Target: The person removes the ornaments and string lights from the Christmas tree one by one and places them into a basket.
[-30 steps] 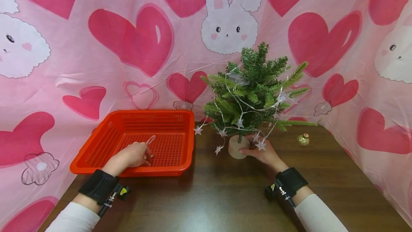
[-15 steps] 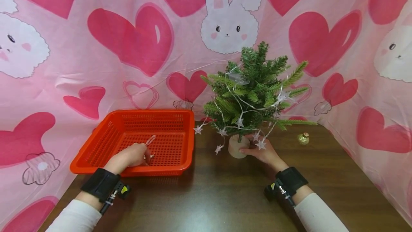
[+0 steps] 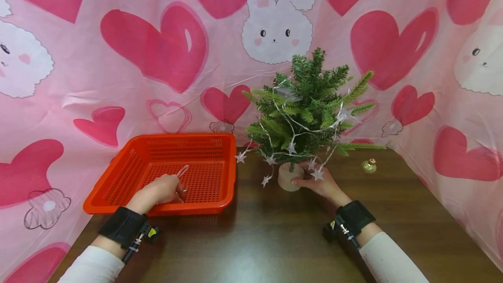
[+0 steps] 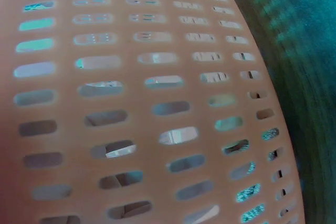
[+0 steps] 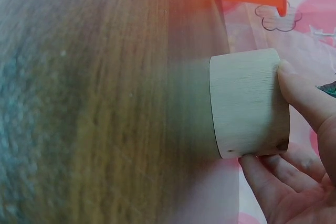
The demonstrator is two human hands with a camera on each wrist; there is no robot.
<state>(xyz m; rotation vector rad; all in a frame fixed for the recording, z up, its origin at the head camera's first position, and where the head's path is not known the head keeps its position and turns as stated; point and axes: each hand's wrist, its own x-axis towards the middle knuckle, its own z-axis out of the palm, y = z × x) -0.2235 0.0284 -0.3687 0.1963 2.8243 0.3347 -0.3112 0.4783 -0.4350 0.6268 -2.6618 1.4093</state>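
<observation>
My left hand (image 3: 163, 189) reaches over the near rim into the red plastic basket (image 3: 225, 204), fingers bent downward. A small gold piece (image 3: 186, 190) shows beside its fingertips, and a thin looped cord (image 3: 183, 170) sticks up behind it. I cannot tell whether these fingers hold anything. Only the perforated basket wall (image 4: 131, 66) fills the left wrist view. On the right, a small artificial Christmas tree (image 3: 310, 104) stands upright, draped with star string lights (image 3: 291, 147). My right hand (image 3: 320, 184) grips its round wooden base (image 5: 249, 103) from the right, thumb and fingers around it.
A glittery gold bauble (image 3: 369, 166) lies on the brown wooden table (image 3: 251, 239), right of the tree. Behind and at both sides hangs a pink curtain (image 3: 220, 38) with hearts and rabbits. The basket stands left of the tree, near the curtain.
The head view has shifted slightly. Left fingers move a little at the gold piece inside the basket; the right hand stays on the tree's base.
</observation>
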